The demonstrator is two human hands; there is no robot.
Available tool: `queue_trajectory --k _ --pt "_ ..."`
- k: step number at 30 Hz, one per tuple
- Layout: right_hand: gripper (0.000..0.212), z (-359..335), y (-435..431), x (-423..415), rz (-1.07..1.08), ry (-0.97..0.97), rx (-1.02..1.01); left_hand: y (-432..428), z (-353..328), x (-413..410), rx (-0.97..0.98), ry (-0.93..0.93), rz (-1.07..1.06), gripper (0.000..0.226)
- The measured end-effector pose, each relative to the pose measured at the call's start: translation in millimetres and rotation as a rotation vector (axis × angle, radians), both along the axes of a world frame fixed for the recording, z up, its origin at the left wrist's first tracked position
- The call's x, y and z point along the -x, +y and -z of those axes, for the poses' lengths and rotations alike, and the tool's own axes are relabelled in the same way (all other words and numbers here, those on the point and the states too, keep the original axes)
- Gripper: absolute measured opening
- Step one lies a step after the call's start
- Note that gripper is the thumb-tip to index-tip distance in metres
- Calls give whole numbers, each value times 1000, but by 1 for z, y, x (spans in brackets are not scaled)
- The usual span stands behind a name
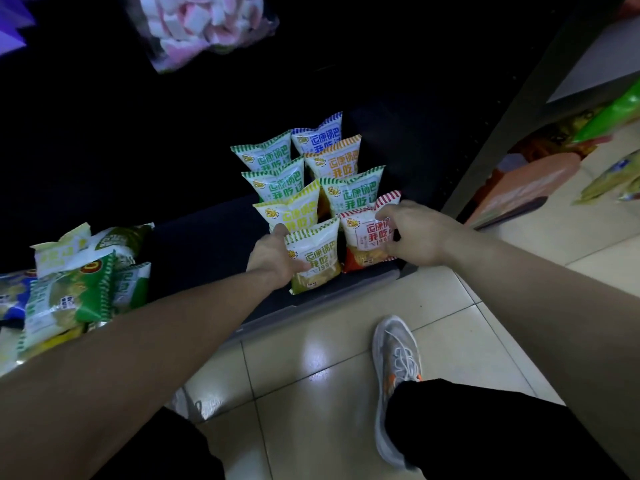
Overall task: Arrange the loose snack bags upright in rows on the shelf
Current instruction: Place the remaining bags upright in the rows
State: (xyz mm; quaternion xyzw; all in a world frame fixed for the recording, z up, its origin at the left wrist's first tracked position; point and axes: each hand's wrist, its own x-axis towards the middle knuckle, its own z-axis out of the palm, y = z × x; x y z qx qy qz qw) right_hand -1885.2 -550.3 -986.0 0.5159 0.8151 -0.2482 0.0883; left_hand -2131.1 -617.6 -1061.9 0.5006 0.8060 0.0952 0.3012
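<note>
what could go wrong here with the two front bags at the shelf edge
1. The green front bag in the left hand stands at the shelf lip; once released it may tip onto the floor.
2. Nudging the red bag in the right hand could topple the upright bags behind it.

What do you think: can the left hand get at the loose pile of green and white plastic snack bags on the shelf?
Probably yes, once it lets go: the left hand grips a green-striped white bag, but the pile lies beside its forearm, nothing between.
</note>
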Motion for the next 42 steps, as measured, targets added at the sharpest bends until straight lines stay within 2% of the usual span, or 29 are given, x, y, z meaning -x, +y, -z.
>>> queue_trajectory --k 3,10,13,18,23,28,35,39,42 --pt "69 0 -1 -3 -14 -2 16 4 1 1 32 101 36 73" --pt "70 -12 -8 0 -35 -36 28 7 -16 -5 67 339 142 84" --pt "66 -22 -15 13 -77 -43 -17 3 -35 0 13 308 124 90" --pt "66 -44 -32 55 -121 -22 -53 -34 -77 44 -90 224 48 81" --pt "64 -59 -60 116 -175 50 -50 -96 -110 119 26 206 -13 81" --pt "63 -57 -96 203 -279 133 -25 -166 -126 198 80 271 -95 82" --pt "60 -26 -143 338 -507 41 11 -236 -110 294 124 314 -187 93" --pt "51 17 -155 407 -466 40 71 -250 -90 335 148 249 -223 100" --pt "61 53 -165 447 -339 44 118 -250 -77 360 127 219 -257 102"
